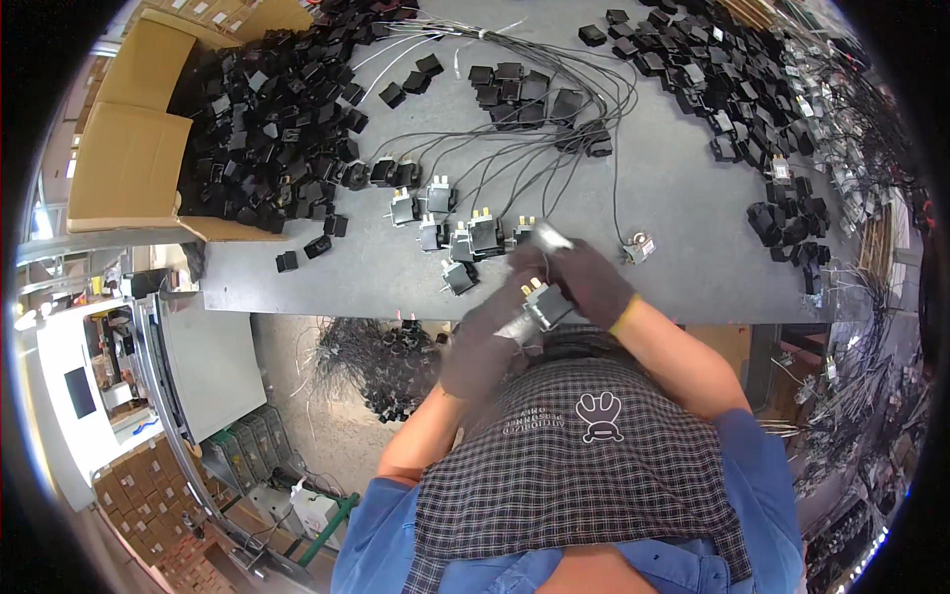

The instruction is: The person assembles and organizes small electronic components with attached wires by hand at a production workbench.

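Note:
My left hand [483, 346], in a dark glove and smeared by motion, is closed at the table's near edge. In its fingers is a small black power adapter [547, 306] with two brass-coloured prongs and a silvery face. Close beside it, my right hand [597, 282] wears a dark glove with a yellow cuff edge. A blurred silvery piece [551, 236] shows at its fingertips; its kind is unclear. Past my hands lie several similar adapters [485, 235] with prongs up, joined to thin black cables [539, 148]. One more corded piece [639, 247] lies to the right.
A heap of black housings [267, 129] spills from a cardboard box [129, 158] at the left. Another heap [722, 79] covers the far right of the grey table [693, 287]. Tangled cables [861, 396] hang along the right side, and more black parts [386, 366] lie below the table.

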`<action>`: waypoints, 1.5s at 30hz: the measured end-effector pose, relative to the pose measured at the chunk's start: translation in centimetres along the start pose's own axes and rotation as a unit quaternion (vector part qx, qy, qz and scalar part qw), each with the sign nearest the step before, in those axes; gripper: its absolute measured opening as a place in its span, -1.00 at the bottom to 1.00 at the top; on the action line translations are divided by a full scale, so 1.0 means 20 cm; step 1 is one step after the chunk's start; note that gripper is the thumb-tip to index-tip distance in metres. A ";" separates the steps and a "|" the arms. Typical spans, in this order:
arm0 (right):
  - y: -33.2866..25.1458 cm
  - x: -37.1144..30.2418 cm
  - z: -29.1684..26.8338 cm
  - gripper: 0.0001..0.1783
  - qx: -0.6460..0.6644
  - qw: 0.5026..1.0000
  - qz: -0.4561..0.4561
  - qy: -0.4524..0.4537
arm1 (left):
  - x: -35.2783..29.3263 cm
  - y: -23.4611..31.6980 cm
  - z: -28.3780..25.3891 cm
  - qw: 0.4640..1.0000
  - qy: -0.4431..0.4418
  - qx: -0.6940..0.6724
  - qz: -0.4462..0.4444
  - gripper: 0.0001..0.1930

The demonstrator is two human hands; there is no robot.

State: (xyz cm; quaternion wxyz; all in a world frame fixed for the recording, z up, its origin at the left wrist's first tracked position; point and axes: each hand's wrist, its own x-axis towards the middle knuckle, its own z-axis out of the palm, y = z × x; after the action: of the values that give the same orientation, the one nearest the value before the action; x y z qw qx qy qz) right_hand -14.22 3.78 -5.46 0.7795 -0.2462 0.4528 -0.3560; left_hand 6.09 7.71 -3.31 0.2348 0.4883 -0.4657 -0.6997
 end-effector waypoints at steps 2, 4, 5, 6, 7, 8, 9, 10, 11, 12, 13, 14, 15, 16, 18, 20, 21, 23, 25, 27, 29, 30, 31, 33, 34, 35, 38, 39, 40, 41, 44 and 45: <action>0.07 0.12 0.00 -0.49 0.126 0.986 0.037 -0.104 | 0.01 0.06 0.02 0.973 0.017 0.210 0.096 -0.38; 0.11 0.19 0.00 -0.50 0.149 0.980 0.035 -0.124 | 0.00 0.13 0.04 0.999 0.018 0.007 -0.040 -0.37; 0.11 0.18 0.01 -0.50 0.148 0.981 0.032 -0.121 | -0.01 0.11 0.01 1.000 -0.001 0.007 -0.019 -0.37; 0.11 0.15 0.02 -0.49 0.147 0.984 0.029 -0.094 | 0.01 0.09 -0.02 1.000 -0.007 0.006 -0.017 -0.37; 0.11 0.15 0.03 -0.48 0.148 0.986 0.028 -0.073 | 0.04 0.10 -0.05 0.992 -0.028 0.098 0.075 -0.37; 0.07 0.14 0.05 -0.47 0.238 0.964 0.094 -0.066 | 0.06 0.11 -0.08 0.967 -0.050 0.187 0.168 -0.36; 0.09 0.16 0.06 -0.47 0.239 0.965 0.091 -0.062 | 0.06 0.10 -0.11 0.966 -0.054 0.186 0.170 -0.36; 0.12 0.20 0.04 -0.47 0.194 0.976 0.030 -0.089 | 0.06 0.08 -0.13 0.979 -0.055 0.144 0.136 -0.35; 0.07 0.18 0.03 -0.47 0.144 0.983 -0.030 -0.113 | 0.08 0.08 -0.12 0.988 -0.059 0.098 0.104 -0.34; 0.04 0.14 0.04 -0.45 -0.194 0.948 -0.249 -0.045 | 0.11 0.09 -0.15 0.963 -0.061 0.184 0.189 -0.31; 0.01 0.09 0.07 -0.50 0.056 0.992 -0.113 -0.009 | 0.12 0.16 -0.15 0.963 -0.073 0.211 0.147 -0.29; 0.10 0.09 -0.02 -0.57 -0.131 0.964 -0.192 0.129 | 0.14 0.25 -0.10 0.974 -0.043 0.154 0.160 -0.31; 0.16 0.11 -0.09 -0.64 -0.309 0.880 -0.256 0.255 | 0.16 0.22 -0.23 0.981 -0.010 0.174 0.079 -0.34; 0.02 0.02 -0.11 -0.68 -0.152 0.946 -0.214 0.190 | 0.19 0.22 -0.28 0.990 0.052 0.102 0.082 -0.37; -0.16 -0.10 -0.30 -0.73 -0.010 0.952 -0.244 0.184 | 0.24 0.19 -0.50 0.994 0.090 0.050 0.027 -0.47; -0.20 -0.07 -0.67 -0.68 -0.252 0.785 -0.382 0.417 | 0.29 0.11 -0.54 0.990 0.112 0.080 0.024 -0.47; -0.27 -0.09 -0.83 -0.67 -0.405 0.622 -0.417 0.525 | 0.28 0.10 -0.52 0.990 0.114 0.080 -0.005 -0.46; -0.33 -0.14 -1.21 -0.62 -0.510 0.511 -0.358 0.592 | 0.27 0.07 -0.42 0.990 0.106 0.093 0.001 -0.34; -0.42 -0.18 -1.33 -0.61 -0.548 0.495 -0.348 0.577 | 0.24 0.05 -0.36 0.992 0.097 0.069 0.038 -0.36; -0.49 -0.19 -1.30 -0.61 -0.585 0.483 -0.339 0.556 | 0.24 -0.06 -0.41 0.961 0.133 0.196 0.140 -0.36; -0.54 -0.22 -1.22 -0.58 -0.668 0.495 -0.212 0.513 | 0.22 -0.01 -0.36 0.905 0.160 0.316 0.237 -0.35; -0.54 -0.22 -1.24 -0.58 -0.667 0.494 -0.210 0.517 | 0.18 0.08 -0.27 0.909 0.210 0.326 0.155 -0.37; -0.54 -0.22 -1.25 -0.57 -0.682 0.487 -0.197 0.509 | 0.13 0.15 -0.21 0.902 0.263 0.335 0.070 -0.38; -0.51 -0.21 -1.33 -0.55 -0.694 0.482 -0.183 0.503 | 0.17 0.07 -0.17 0.914 0.277 0.257 0.150 -0.39; -0.47 -0.20 -1.42 -0.54 -0.695 0.483 -0.210 0.489 | 0.19 0.11 -0.09 0.909 0.217 0.285 0.212 -0.39; -0.47 -0.19 -1.44 -0.53 -0.697 0.484 -0.237 0.474 | 0.21 0.14 -0.01 0.898 0.156 0.308 0.272 -0.39; -0.43 -0.24 -1.38 -0.50 -0.719 0.517 -0.214 0.411 | 0.29 0.16 0.19 0.907 0.063 0.319 0.266 -0.46; -0.43 -0.25 -1.37 -0.50 -0.719 0.515 -0.215 0.413 | 0.31 0.16 0.24 0.889 0.039 0.380 0.254 -0.38; -0.42 -0.27 -1.36 -0.43 -0.685 0.556 -0.217 0.418 | 0.35 0.16 0.30 0.860 0.022 0.433 0.270 -0.29; -0.42 -0.28 -1.36 -0.36 -0.650 0.594 -0.218 0.421 | 0.39 0.15 0.36 0.827 0.006 0.484 0.286 -0.21; -0.40 -0.24 -1.37 -0.29 -0.635 0.581 -0.239 0.450 | 0.54 0.11 0.51 0.826 -0.041 0.542 0.148 -0.04; -0.40 -0.23 -1.38 -0.30 -0.627 0.578 -0.240 0.463 | 0.57 0.09 0.54 0.826 -0.040 0.542 0.150 -0.04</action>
State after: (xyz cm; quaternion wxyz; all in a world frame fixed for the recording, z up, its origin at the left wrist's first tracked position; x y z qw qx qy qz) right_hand -42.82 0.61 -10.36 0.0010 -0.5751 0.7870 -0.2233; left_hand -8.61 2.48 -6.11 0.0154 0.4324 -0.8467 -0.3096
